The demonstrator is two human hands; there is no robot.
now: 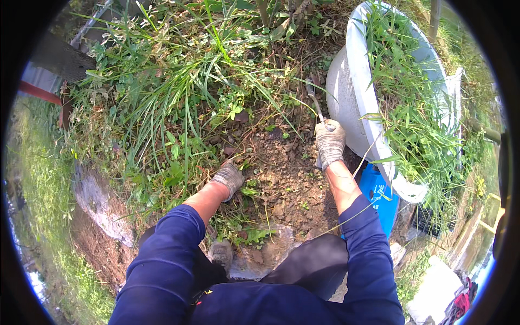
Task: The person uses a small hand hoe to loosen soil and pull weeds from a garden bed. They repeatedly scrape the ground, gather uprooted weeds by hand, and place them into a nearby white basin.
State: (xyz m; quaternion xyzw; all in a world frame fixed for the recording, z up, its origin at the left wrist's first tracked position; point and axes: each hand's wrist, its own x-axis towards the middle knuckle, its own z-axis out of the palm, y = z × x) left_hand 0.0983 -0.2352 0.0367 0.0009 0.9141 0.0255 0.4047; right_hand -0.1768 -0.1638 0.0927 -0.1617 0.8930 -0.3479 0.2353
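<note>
My right hand, in a grey knitted glove, is closed round a small hand tool. The tool's thin metal shaft points away from me, and a narrow head lies at its far end near the soil; its exact kind is hard to make out. My left hand, gloved the same way, is low at the edge of the weeds. Its fingers look curled, but what they grip, if anything, is hidden. Loose brown soil lies bare between my hands.
A big white tub heaped with pulled weeds leans to the right of my right hand. Beneath its near rim lies a blue printed bag. A tree trunk stands at the far left. My shoe is close below my left hand.
</note>
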